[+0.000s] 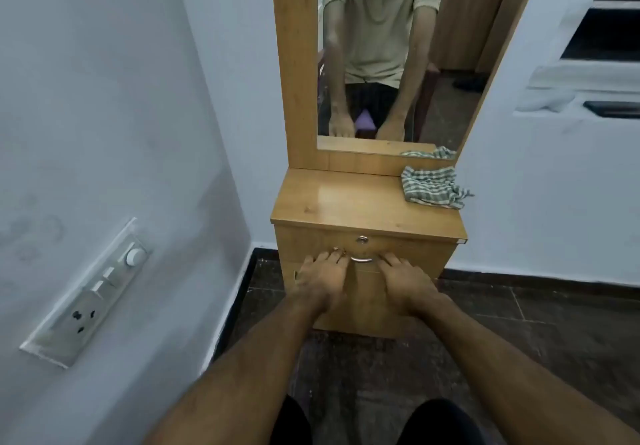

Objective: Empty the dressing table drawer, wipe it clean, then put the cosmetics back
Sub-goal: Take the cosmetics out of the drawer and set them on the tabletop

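The left hand (pixel 320 276) was laid flat against the front of the drawer (pixel 367 254), fingers straight and spread, just left of the curved metal handle (pixel 361 259). The right hand (pixel 403 280) was pressed against the same front in the same way, just right of the handle, nothing being gripped by either. The drawer was seen pushed in, under the front edge of the table (pixel 346 202), with a small round lock (pixel 362 239) above the handle. A checked cloth (pixel 431 186) was left crumpled at the table's back right corner, below the mirror (pixel 388 50).
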### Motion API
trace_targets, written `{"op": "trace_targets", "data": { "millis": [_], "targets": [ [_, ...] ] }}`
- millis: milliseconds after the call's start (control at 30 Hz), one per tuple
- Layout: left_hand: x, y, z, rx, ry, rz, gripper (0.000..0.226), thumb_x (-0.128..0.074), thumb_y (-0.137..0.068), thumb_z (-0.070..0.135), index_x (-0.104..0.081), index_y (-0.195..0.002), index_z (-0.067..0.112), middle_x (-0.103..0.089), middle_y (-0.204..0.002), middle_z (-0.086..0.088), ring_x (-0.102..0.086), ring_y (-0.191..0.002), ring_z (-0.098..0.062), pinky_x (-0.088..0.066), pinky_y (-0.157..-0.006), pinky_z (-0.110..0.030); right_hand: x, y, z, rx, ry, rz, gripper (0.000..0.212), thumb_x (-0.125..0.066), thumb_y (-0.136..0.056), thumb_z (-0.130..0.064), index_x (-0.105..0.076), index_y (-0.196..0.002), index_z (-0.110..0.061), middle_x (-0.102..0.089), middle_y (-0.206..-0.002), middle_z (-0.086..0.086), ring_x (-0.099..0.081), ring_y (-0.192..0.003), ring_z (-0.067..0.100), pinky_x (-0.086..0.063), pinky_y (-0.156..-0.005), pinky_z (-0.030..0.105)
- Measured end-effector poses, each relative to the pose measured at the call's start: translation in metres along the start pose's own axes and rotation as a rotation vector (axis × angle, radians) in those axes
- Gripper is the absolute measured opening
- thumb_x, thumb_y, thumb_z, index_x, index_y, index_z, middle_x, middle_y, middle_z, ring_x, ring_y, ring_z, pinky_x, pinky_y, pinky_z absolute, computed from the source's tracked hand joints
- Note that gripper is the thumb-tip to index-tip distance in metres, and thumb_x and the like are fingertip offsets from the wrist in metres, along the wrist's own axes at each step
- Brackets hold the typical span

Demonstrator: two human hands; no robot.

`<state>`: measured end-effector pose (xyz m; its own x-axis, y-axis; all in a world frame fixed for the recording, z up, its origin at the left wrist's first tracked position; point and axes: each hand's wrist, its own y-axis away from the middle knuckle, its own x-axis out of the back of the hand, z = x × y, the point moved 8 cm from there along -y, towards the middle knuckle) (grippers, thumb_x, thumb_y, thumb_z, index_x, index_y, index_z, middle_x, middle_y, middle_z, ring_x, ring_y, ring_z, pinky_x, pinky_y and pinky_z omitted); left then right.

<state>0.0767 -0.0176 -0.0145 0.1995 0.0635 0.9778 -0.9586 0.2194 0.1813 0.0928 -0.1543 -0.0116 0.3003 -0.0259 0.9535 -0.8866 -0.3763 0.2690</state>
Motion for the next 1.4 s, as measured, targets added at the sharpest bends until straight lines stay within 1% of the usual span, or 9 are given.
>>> {"op": "trace_targets", "data": {
  "millis": [100,367,600,733,833,933,1067,1167,1400],
  "targets": [
    [-0.016,-0.002,0.003,0.005,-0.009,-0.08,0.077,-0.046,-0.097,0.018,-0.003,-0.162,0.014,0.001,-0.17,-0.004,-0.015,-0.153,-0.025,-0.024,-0.117,-0.046,-0.006,-0.002,0.006,-0.018,0.03,0.014,0.071,-0.049,-0.095,-0.022,-0.019,-0.16,-0.024,-0.019,-0.162,0.0,-0.036,-0.137,0.028,-0.034,-0.111,0.045],
    [-0.026,-0.003,0.013,0.08,0.015,-0.08,0.077,-0.039,-0.098,0.009,0.002,-0.162,0.021,0.009,-0.17,0.002,-0.029,-0.144,-0.032,-0.026,-0.116,-0.05,-0.008,-0.003,-0.007,-0.053,0.138,0.038,0.063,-0.041,-0.098,-0.019,-0.022,-0.158,-0.022,-0.022,-0.16,0.005,-0.034,-0.137,0.032,-0.038,-0.108,0.05],
    [-0.012,0.036,0.026,0.013,-0.033,-0.055,0.057,-0.042,-0.104,0.034,-0.03,-0.157,0.021,-0.034,-0.16,-0.002,-0.038,-0.14,-0.027,-0.031,-0.112,-0.046,-0.019,0.042,-0.022,-0.069,0.104,0.023,0.065,-0.048,-0.097,-0.023,-0.024,-0.157,-0.026,-0.028,-0.153,0.002,-0.039,-0.131,0.028,-0.039,-0.105,0.047],
    [0.017,0.07,0.032,-0.055,-0.062,0.026,0.045,-0.035,-0.102,0.051,-0.067,-0.122,0.025,-0.07,-0.115,0.0,-0.061,-0.105,-0.02,-0.041,-0.102,-0.045,-0.025,0.085,-0.036,-0.048,0.101,-0.045,0.066,-0.059,-0.09,-0.032,-0.035,-0.152,-0.028,-0.038,-0.144,0.0,-0.045,-0.127,0.027,-0.041,-0.101,0.045],
    [0.05,0.099,0.03,-0.042,0.058,0.283,0.047,-0.035,-0.102,0.052,-0.072,-0.101,0.022,-0.07,-0.09,0.002,-0.061,-0.083,-0.017,-0.053,-0.081,-0.039,-0.007,0.113,-0.043,-0.065,-0.017,0.039,0.047,-0.057,-0.085,-0.033,-0.057,-0.132,-0.032,-0.054,-0.126,-0.005,-0.058,-0.115,0.024,-0.049,-0.092,0.04],
    [0.072,0.119,0.024,-0.027,0.079,0.483,0.039,-0.04,-0.102,0.046,-0.072,-0.106,0.024,-0.07,-0.097,0.0,-0.06,-0.097,-0.021,-0.049,-0.09,-0.041,0.029,0.135,-0.054,-0.016,-0.075,0.352,0.037,-0.051,-0.09,-0.031,-0.062,-0.126,-0.031,-0.059,-0.122,-0.006,-0.057,-0.111,0.02,-0.053,-0.085,0.038],
    [0.057,0.127,0.011,0.056,0.003,0.311,0.048,-0.031,-0.104,0.048,-0.069,-0.119,0.022,-0.071,-0.112,-0.003,-0.06,-0.104,-0.022,-0.042,-0.097,-0.041,0.026,0.143,-0.055,-0.024,0.049,0.259,0.058,-0.048,-0.089,-0.041,-0.046,-0.145,-0.025,-0.049,-0.145,0.001,-0.044,-0.131,0.024,-0.041,-0.105,0.041],
    [0.046,0.136,0.005,0.091,0.06,0.26,0.047,-0.031,-0.104,0.048,-0.068,-0.114,0.02,-0.071,-0.111,-0.004,-0.062,-0.096,-0.02,-0.048,-0.084,-0.036,0.012,0.148,-0.052,-0.051,0.08,0.15,0.068,-0.053,-0.085,-0.054,-0.041,-0.147,-0.027,-0.049,-0.147,0.001,-0.043,-0.132,0.024,-0.036,-0.108,0.04],
    [0.039,0.155,0.004,0.159,0.078,0.169,0.054,-0.031,-0.103,0.054,-0.07,-0.108,0.018,-0.069,-0.1,-0.008,-0.053,-0.08,-0.021,-0.044,-0.074,-0.035,0.01,0.168,-0.061,-0.051,0.081,0.205,0.038,-0.052,-0.088,-0.03,-0.054,-0.126,-0.028,-0.061,-0.128,-0.003,-0.052,-0.116,0.021,-0.042,-0.095,0.039]
  ]
}}
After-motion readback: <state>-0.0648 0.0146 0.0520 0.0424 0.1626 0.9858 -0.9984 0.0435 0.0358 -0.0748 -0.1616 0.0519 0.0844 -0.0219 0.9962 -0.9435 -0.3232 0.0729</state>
